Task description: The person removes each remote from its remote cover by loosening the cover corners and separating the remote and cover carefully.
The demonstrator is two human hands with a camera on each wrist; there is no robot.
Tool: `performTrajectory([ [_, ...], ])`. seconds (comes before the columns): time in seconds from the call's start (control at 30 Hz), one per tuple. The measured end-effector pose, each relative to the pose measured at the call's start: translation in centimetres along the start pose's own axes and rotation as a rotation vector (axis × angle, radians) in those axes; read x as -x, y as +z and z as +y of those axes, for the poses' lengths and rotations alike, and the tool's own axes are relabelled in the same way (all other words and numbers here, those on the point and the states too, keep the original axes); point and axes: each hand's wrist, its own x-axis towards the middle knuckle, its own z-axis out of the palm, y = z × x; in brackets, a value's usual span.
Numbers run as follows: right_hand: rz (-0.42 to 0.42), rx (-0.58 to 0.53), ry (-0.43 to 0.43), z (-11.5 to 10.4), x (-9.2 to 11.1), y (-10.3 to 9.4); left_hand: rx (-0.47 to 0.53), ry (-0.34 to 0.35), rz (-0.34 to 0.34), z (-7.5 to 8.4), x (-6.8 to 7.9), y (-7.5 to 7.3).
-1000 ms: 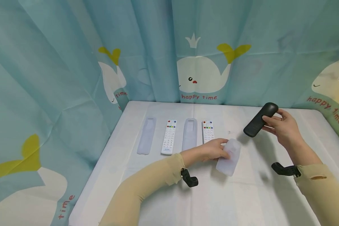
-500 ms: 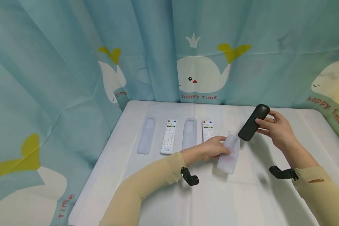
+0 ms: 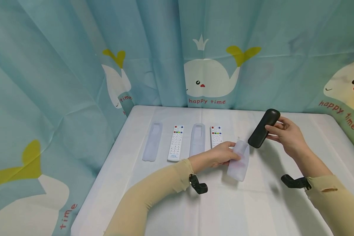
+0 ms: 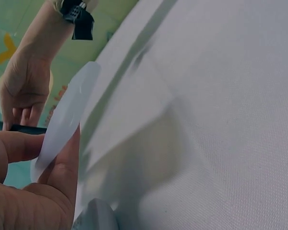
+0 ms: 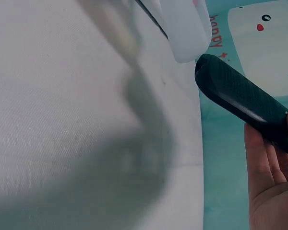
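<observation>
My left hand (image 3: 222, 154) pinches a translucent milky remote cover (image 3: 239, 167) between thumb and fingers, held above the table; the left wrist view shows the same cover (image 4: 69, 112) edge-on. In my right hand (image 3: 287, 134) is a black remote control (image 3: 264, 128), gripped at its upper part with the thumb on one side and fingers on the other. Its lower end sits right at the top corner of the cover. In the right wrist view the black remote (image 5: 245, 98) tilts toward the cover's rounded end (image 5: 185, 36).
Left of my hands lie a white remote (image 3: 175, 143), another white remote (image 3: 216, 136) partly hidden by my left hand, and two translucent covers (image 3: 152, 142) (image 3: 198, 139), all on the white table (image 3: 171, 200). A whale-print curtain (image 3: 153, 65) hangs behind and at the left.
The black remote has come left and slightly down, closing up to the cover. The cover has risen a little. Over the last half second both hands are nearly still.
</observation>
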Motion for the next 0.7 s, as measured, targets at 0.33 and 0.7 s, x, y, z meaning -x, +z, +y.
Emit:
performTrajectory([
  [0.33,0.028,0.014,-0.001,-0.17,0.34,-0.15,-0.013,0.013,0.022,0.02,-0.04,0.13],
  [0.7,0.042,0.045,-0.038,-0.09,0.49,-0.11,0.0,0.025,0.051,0.15,-0.08,0.1],
])
